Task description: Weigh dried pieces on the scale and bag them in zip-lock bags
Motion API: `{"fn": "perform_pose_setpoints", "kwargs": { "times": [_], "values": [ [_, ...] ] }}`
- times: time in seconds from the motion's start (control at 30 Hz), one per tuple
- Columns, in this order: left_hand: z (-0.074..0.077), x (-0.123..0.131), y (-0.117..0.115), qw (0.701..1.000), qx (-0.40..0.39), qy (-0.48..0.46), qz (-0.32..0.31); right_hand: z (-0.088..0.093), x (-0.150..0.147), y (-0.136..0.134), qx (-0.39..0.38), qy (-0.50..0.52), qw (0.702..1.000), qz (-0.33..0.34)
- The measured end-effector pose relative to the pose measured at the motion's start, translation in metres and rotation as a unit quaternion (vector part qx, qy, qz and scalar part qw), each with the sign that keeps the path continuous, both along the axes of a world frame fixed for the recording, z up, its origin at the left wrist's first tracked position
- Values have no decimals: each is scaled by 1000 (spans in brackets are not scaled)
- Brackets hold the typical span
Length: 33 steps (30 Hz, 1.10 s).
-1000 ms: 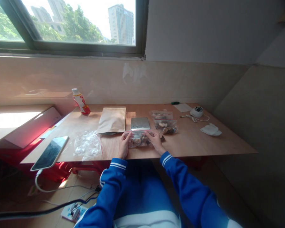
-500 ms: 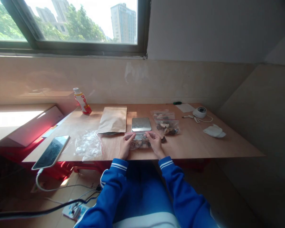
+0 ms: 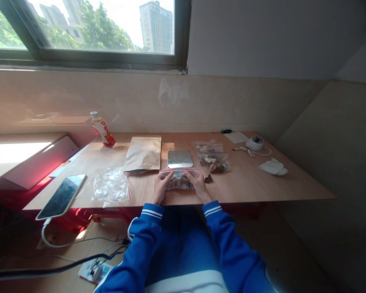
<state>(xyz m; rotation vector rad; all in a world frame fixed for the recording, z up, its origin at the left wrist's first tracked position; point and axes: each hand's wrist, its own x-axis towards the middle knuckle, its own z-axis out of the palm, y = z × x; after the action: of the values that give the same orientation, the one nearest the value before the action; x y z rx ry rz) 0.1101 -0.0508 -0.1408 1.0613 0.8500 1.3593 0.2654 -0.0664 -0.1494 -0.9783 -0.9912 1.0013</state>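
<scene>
A small clear zip bag point(image 3: 178, 182) with brown dried pieces lies on the wooden table point(image 3: 250, 183) near its front edge. My left hand point(image 3: 161, 188) pinches the bag's top strip near the left end. Pressing the same strip a little right of the middle is my right hand point(image 3: 196, 184). A loose brown piece point(image 3: 208, 178) sits just right of that hand. Right behind the bag is a small metal scale point(image 3: 179, 158).
Two filled clear bags point(image 3: 212, 156) lie right of the scale, a kraft pouch point(image 3: 143, 153) left of it. Empty clear bags point(image 3: 111, 186), a phone point(image 3: 62, 196) and a red bottle point(image 3: 101, 129) are at left. A white device point(image 3: 254, 143) and tissue point(image 3: 273, 167) are at right.
My right hand has slid left along the bag's top strip, closing in on my left hand. The loose brown piece now shows uncovered beside it.
</scene>
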Motion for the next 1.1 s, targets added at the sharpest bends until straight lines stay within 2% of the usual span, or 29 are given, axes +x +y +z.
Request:
{"fn": "perform_pose_setpoints", "kwargs": {
  "times": [0.27, 0.43, 0.63, 0.87, 1.1],
  "values": [
    [3, 0, -3, 999, 0, 14, -46, 2, -2, -1, 11, -31, 999, -38],
    [0, 1, -2, 1000, 3, 20, -17, 2, -2, -2, 22, -42, 998, -32],
    [-1, 1, -3, 996, 46, 67, 25, 2, 0, -2, 32, -51, 998, -7],
    [4, 3, -6, 995, 66, 75, 26, 7, -2, -3, 25, -57, 998, 15],
    [8, 4, -8, 993, 72, 95, 10, 0, -3, 1, 43, -103, 993, -23]
  ]
}}
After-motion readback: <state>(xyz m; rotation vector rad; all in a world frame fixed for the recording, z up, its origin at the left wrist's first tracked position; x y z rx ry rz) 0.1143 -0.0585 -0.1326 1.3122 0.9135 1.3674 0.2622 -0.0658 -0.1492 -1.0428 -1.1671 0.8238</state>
